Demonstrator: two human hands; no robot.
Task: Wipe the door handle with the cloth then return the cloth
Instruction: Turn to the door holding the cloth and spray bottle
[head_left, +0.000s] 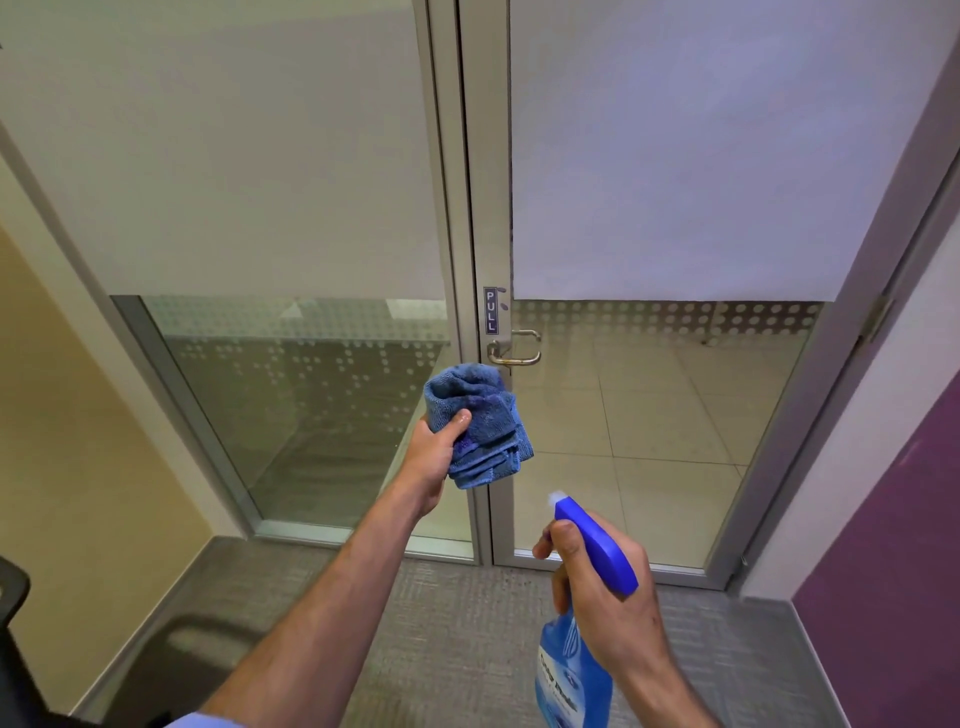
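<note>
A metal door handle (519, 349) sticks out from the aluminium frame of a glass door (665, 415), just under a small PULL sign (491, 310). My left hand (434, 454) grips a bunched blue cloth (480, 423), held up just below and left of the handle; whether the cloth touches the door frame cannot be told. My right hand (605, 587) holds a blue spray bottle (582, 639) lower down, nozzle aimed up toward the door, index finger on the trigger.
A fixed glass panel (291, 405) with frosted dots stands left of the door. A purple wall (883, 561) closes in on the right, a yellow wall (78, 441) on the left. Grey carpet (457, 649) lies underfoot. A dark chair part (13, 613) shows at the far left.
</note>
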